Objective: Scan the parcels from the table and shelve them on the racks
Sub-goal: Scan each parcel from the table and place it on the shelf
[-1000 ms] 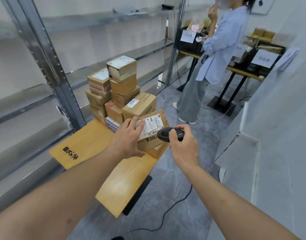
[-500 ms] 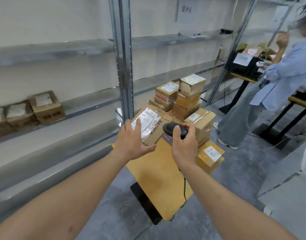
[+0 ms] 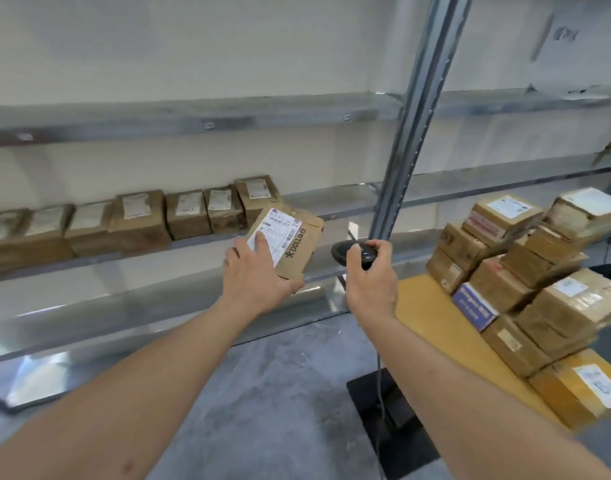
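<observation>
Cardboard parcel, printed "DOLL" beside its white barcode label, is being held in the air by the left hand, fingers spread over the label and thumb underneath. Beyond the fingers, a shelf is carrying a row of parcels. The right hand is gripping a black scanner; to its right, stacked parcels are sitting on the tabletop.

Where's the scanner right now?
In the head view the scanner is in the right hand, centre frame, just right of the parcel that the left hand holds, in front of the rack post.
</observation>
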Demonstrator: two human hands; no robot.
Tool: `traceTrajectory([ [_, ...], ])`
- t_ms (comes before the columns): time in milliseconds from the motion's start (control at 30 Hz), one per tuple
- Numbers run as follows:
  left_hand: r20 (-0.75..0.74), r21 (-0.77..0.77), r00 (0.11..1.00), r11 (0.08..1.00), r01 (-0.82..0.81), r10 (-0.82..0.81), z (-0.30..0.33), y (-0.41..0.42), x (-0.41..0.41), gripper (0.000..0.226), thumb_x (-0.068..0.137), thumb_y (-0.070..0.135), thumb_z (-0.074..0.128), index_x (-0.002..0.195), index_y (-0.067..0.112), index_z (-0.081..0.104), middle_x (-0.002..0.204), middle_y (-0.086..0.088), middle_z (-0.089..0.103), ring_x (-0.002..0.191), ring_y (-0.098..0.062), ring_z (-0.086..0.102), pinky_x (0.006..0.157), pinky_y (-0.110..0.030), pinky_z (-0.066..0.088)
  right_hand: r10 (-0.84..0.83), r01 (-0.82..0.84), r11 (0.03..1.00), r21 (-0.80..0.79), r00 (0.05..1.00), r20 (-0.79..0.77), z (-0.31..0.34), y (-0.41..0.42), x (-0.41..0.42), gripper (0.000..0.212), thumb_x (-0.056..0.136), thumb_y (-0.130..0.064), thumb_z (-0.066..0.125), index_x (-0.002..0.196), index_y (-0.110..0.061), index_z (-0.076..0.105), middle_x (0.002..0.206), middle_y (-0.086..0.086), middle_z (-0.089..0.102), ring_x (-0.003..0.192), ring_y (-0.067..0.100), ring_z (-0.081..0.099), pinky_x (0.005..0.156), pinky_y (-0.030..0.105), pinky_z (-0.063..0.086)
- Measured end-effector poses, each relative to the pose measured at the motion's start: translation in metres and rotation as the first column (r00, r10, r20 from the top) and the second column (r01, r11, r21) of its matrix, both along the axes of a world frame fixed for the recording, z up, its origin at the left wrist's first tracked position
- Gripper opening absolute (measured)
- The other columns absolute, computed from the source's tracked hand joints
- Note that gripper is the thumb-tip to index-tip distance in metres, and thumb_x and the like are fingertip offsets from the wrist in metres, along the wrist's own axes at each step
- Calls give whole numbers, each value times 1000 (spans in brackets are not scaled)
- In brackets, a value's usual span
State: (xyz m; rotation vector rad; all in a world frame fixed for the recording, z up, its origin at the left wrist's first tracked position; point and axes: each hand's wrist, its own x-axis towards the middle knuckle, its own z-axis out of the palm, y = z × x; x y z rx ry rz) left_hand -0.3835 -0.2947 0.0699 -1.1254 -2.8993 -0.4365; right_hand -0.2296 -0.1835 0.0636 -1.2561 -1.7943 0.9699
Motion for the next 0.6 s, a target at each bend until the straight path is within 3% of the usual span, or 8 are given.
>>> traceTrajectory([
  [200, 7, -4, 975, 975, -222, 222, 3, -68, -68, 133, 66, 91, 59, 162, 12, 14, 141, -20, 33, 124, -39, 41, 110, -47, 39, 182, -182, 983, -5, 983, 0, 4, -45, -91, 32, 106, -50, 48, 130, -29, 49, 100, -8, 62, 97, 23, 60, 82, 36, 43],
  [400, 36, -6, 924, 925, -380, 380, 4, -117, -130, 134, 66, 89, 65, 162, 12, 12, 141, -21, 34, 126, -41, 41, 112, -49, 38, 320, -319, 948, 5, 947, -13, 4, -79, -180, 31, 104, -52, 49, 128, -33, 49, 100, -10, 66, 95, 21, 64, 84, 41, 52],
  [600, 26, -16, 878, 879, -477, 477, 3, -136, -199, 130, 70, 89, 61, 163, 12, 13, 140, -20, 34, 124, -40, 42, 109, -48, 39, 481, -481, 877, 13, 876, -18, -1, -90, -275, 29, 105, -49, 51, 128, -33, 49, 89, -20, 60, 89, 17, 61, 78, 33, 43],
])
